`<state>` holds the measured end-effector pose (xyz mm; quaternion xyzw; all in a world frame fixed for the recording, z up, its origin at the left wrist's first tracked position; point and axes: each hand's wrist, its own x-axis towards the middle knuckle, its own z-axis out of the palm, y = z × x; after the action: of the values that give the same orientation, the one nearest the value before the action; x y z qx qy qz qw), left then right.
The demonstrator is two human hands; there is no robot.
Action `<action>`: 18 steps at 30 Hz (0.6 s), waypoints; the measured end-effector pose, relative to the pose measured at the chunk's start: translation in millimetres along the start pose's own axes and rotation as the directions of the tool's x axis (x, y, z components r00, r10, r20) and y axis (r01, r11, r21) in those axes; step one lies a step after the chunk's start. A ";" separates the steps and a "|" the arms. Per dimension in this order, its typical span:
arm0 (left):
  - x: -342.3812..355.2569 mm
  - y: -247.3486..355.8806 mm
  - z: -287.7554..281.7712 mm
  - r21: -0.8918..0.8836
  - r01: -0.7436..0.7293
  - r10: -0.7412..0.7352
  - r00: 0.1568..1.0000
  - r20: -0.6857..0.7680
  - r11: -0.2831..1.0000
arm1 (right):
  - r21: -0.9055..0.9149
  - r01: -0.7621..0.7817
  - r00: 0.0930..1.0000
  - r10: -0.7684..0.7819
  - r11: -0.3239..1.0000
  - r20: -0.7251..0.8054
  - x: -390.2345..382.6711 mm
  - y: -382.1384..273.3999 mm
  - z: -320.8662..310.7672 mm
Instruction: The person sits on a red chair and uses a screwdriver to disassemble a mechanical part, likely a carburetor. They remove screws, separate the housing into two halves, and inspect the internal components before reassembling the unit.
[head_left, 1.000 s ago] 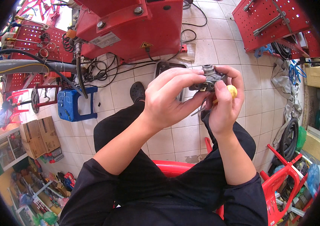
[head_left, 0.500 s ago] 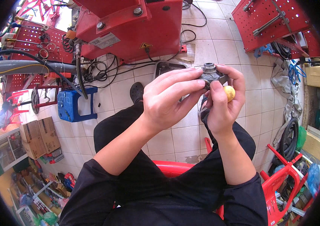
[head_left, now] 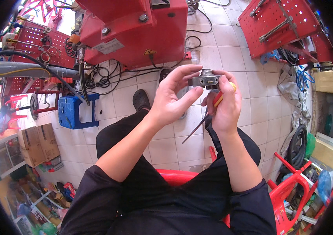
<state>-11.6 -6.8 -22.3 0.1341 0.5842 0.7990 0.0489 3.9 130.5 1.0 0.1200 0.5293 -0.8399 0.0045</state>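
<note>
In front of my knees I hold up a small grey cast-metal part (head_left: 205, 81), with holes in its flat face and a round neck on top. My right hand (head_left: 228, 109) pinches its right end between thumb and fingers. The same hand also grips a screwdriver (head_left: 218, 98) with a yellow-and-red handle, its dark shaft slanting down to the left. My left hand (head_left: 170, 100) curves around the part's left end with thumb and index finger apart. Whether its rear fingers touch the metal is hidden.
A big red machine (head_left: 135, 39) stands ahead, with black cables (head_left: 105, 76) on the tiles beside it. A blue stool (head_left: 78, 111) is at left, cardboard boxes (head_left: 37, 145) behind it. Red perforated panels (head_left: 278, 25) stand at far right, a red plastic chair (head_left: 292, 196) at near right.
The metal part has tilted, so its holed face now shows. My left thumb and fingers have spread away from it. The screwdriver has swung so that its shaft shows below my right hand.
</note>
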 end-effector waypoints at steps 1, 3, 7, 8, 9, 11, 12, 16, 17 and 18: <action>-1.5 1.8 1.2 -0.014 0.032 -0.032 0.999 0.009 0.999 | -0.015 0.002 1.000 -0.002 1.000 0.004 0.1 1.0 -0.4; -4.8 7.9 4.3 -0.041 0.096 -0.095 0.995 0.029 0.995 | -0.043 0.004 1.000 -0.004 0.999 0.011 -0.4 1.8 -0.5; -7.7 7.3 3.2 0.061 0.064 -0.068 0.995 0.075 0.996 | -0.055 0.016 0.999 -0.014 0.998 0.030 -2.0 2.0 1.9; -8.6 8.0 3.2 0.077 0.052 -0.057 0.996 0.065 0.996 | -0.047 0.013 0.999 -0.011 0.999 0.046 -1.6 4.7 0.1; -8.4 8.2 4.2 0.090 0.040 -0.045 0.997 0.059 0.995 | -0.041 0.013 0.998 -0.011 0.999 0.058 -1.1 6.4 -2.0; -7.1 7.1 5.5 0.097 0.028 -0.032 0.999 0.039 0.995 | -0.058 0.011 0.998 -0.007 0.998 0.069 -1.9 9.5 -4.2; -7.2 5.3 5.1 0.096 0.031 -0.033 0.999 0.021 0.995 | -0.063 0.007 0.997 -0.002 0.998 0.078 -2.4 10.5 -3.4; -8.7 -0.1 4.6 0.133 0.020 -0.014 0.999 -0.047 0.991 | -0.154 0.012 0.983 0.016 0.988 0.180 -2.5 7.9 -2.0; -8.3 0.9 3.7 0.124 0.011 -0.006 0.999 -0.046 0.992 | -0.189 0.045 0.980 -0.007 0.981 0.199 -0.9 7.8 -4.2; -7.8 3.5 1.7 0.170 -0.021 0.023 1.000 -0.009 0.985 | -0.222 0.080 0.975 -0.030 0.972 0.219 1.3 9.1 -5.9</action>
<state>-3.3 -8.2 -19.8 0.1400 0.6490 0.7473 0.0255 5.0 132.0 -9.7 0.0127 0.6222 -0.7810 0.0519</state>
